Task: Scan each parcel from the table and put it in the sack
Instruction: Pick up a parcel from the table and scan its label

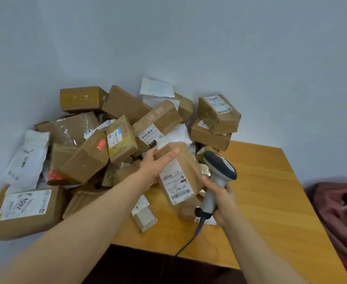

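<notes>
One table (271,191): orange-brown wood, set in a wall corner.
Parcel pile (125,107): brown cartons and white mailer bags, heaped over the table's left and rear.
Sack (336,203): dull red fabric, beside the table's right edge.
Held parcel (180,173): small brown carton, raised above the table before the pile; white barcode label faces up.
Scanner (217,177): grey-white, corded, head just beside the held parcel.
Left hand (156,167): grips the held parcel.
Right hand (223,201): wrapped round the scanner handle.

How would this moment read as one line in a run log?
step: scan parcel | left hand: holds parcel, label up | right hand: grips scanner beside parcel | sack: right of table
</notes>
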`<state>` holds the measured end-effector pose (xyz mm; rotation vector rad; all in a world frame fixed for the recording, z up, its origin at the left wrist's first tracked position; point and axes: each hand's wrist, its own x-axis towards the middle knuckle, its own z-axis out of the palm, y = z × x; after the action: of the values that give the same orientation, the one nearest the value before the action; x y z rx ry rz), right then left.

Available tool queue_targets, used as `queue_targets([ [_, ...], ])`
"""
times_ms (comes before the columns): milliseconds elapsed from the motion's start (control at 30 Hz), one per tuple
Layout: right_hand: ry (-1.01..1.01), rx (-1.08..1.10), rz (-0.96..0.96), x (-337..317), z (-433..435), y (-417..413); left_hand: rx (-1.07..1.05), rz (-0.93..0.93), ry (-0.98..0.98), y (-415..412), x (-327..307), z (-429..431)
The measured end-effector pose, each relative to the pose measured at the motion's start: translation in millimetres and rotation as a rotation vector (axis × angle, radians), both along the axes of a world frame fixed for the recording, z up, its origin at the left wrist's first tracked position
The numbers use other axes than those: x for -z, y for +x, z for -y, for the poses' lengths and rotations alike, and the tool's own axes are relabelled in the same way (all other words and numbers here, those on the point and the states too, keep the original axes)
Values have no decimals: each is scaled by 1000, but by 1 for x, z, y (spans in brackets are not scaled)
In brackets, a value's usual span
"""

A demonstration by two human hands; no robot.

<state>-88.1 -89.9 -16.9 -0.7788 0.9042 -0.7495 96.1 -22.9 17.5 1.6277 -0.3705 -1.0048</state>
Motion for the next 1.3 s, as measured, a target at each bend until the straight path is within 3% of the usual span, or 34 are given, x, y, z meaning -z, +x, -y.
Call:
queue_targets([
  [133, 37, 43, 30, -6, -10, -16, 113, -58, 7, -7, -9, -16],
  [300, 106, -29, 60, -13, -16, -37, 149, -237, -205, -14, -11, -32],
  [533, 147, -32, 46, -15, -11, -74, 301, -223, -231, -51, -22, -33],
  [633, 215, -16, 75, -6, -7, -89, 330, -23, -205, -62, -24, -31],
  [767, 303, -6, 93, 6, -5, -107, 405, 741, -170, -80, -24, -32],
  [833, 326, -12, 133, 8, -6, -111, 492, 963, -268, -91, -17, -34],
  [1300, 291, 0, 99, -1, -11, -122, 486, 1082, -309, -116, -9, -38],
])
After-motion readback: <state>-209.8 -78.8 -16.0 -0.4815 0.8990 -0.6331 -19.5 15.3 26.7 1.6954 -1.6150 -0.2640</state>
